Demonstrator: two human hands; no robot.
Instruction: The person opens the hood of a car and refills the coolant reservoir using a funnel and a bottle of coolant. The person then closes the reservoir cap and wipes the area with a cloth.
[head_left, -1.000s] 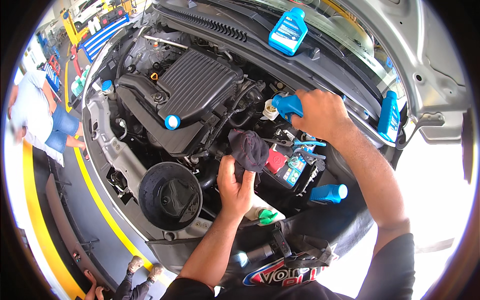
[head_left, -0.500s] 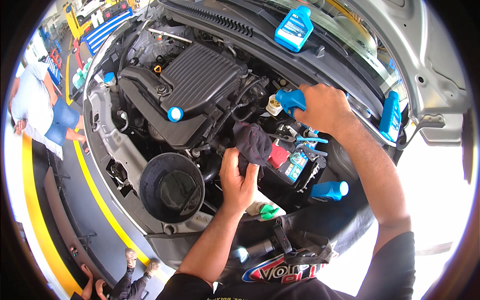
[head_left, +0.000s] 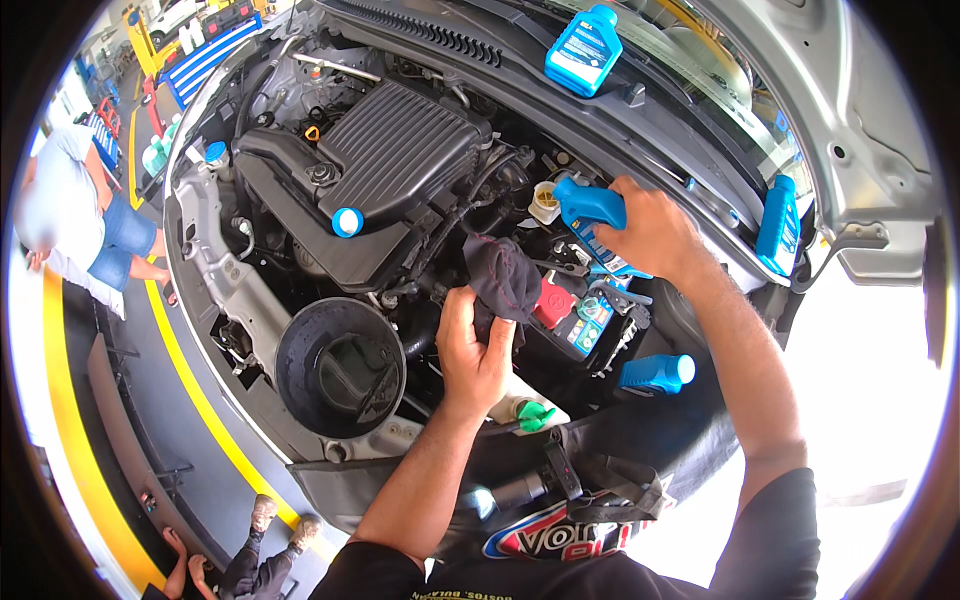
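Observation:
My right hand (head_left: 652, 232) grips a blue plastic fluid bottle (head_left: 592, 207) from above. The bottle is tilted, its neck end toward the left, just right of an open whitish reservoir (head_left: 545, 202) with a yellowish inside. Its neck looks apart from the reservoir's rim. In my left hand (head_left: 472, 350) is a bunched dark cloth (head_left: 501, 278), held upright over the engine bay, left of the battery's red terminal cover (head_left: 554, 302). The fingers behind the cloth are partly hidden.
A black ribbed engine cover (head_left: 405, 150) carries a blue-and-white cap (head_left: 347, 222). A black drain pan (head_left: 340, 368) holds dark liquid at the front. More blue bottles lie or stand around: one by the windshield (head_left: 584, 52), one at the right (head_left: 777, 228), one near the fender (head_left: 656, 375). Other people are at the left.
My right hand has drawn the bottle slightly right, away from the reservoir, and turned it so more of its labelled side shows. My left hand with the cloth has barely moved.

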